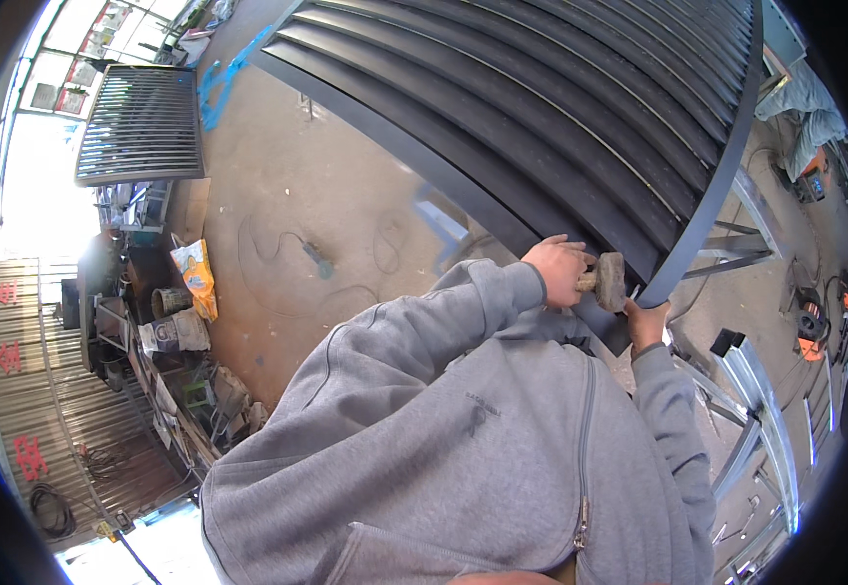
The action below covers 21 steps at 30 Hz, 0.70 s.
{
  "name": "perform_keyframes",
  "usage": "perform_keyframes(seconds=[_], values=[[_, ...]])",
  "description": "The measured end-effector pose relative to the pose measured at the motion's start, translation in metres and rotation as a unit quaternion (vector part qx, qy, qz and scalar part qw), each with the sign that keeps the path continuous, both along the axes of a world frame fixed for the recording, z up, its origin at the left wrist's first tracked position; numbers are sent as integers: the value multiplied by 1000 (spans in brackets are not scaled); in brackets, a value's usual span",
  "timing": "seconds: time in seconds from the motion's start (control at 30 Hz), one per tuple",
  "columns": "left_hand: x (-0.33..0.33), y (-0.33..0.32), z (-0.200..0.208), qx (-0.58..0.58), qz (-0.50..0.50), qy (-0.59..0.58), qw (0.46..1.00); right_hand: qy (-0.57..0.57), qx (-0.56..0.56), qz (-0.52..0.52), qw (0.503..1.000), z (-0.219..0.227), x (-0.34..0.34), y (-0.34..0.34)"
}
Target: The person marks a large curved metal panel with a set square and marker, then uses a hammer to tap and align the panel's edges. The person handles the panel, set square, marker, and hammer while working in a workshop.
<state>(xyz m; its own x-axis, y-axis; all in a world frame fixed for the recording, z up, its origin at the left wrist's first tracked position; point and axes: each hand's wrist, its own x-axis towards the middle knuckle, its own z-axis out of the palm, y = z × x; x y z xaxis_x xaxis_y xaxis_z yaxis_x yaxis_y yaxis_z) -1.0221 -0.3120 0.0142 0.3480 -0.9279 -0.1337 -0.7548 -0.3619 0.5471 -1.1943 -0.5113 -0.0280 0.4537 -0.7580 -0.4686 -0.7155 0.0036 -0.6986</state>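
Observation:
A large dark louvred panel (502, 107) with curved-looking slats fills the upper right, its near corner close to my body. At that corner my left hand (558, 270) is closed round the short handle of a hammer (611, 282). The hammer's blocky, worn head lies just above the frame, pointing toward my right hand. My right hand (648, 324) grips the panel's outer corner from the right side. Some of its fingers are hidden behind the frame.
Metal trestle legs (741, 234) support the panel. Galvanised tubes (760, 409) lie at the right, near an orange-and-black tool (811, 327). A grinder (318, 259) with a trailing cable rests on the floor. A smaller louvred panel (141, 125) and a yellow bag (196, 278) are at the left.

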Motion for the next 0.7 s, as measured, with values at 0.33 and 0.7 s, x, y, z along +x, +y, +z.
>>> perform_keyframes(seconds=[0.33, 0.7], values=[[9, -7, 12, 75, -12, 74, 994, 42, -92, -12, 995, -30, -2, -7], [43, -35, 21, 255, -15, 248, 935, -308, 602, -119, 727, -38, -56, -52]])
